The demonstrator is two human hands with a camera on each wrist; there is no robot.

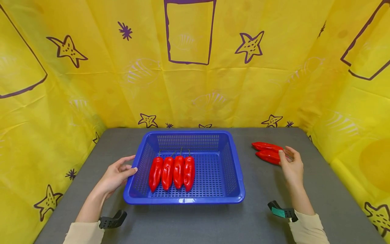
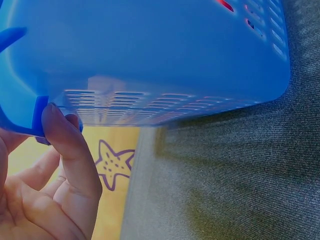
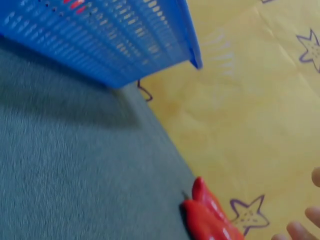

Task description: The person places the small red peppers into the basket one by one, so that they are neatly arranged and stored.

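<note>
A blue plastic basket (image 1: pixel 189 200) stands on the grey table, with several long red peppers (image 1: pixel 168 173) side by side in its left half, stems toward the back. My left hand (image 1: pixel 115 176) grips the basket's left rim, thumb over the edge; the left wrist view shows the thumb (image 2: pixel 70 145) pressed against the rim. At the right, two more red peppers (image 1: pixel 266 146) lie close together on the table. My right hand (image 1: pixel 292 166) is at their right ends, fingers loosely bent. In the right wrist view its fingertips (image 3: pixel 299 231) appear apart from the peppers (image 3: pixel 206 220).
The grey table (image 1: pixel 189 223) extends around the basket. Yellow cloth (image 1: pixel 195 84) with printed starfish and shells rises behind it and on both sides. Each wrist wears a black strap mount (image 1: pixel 113 220).
</note>
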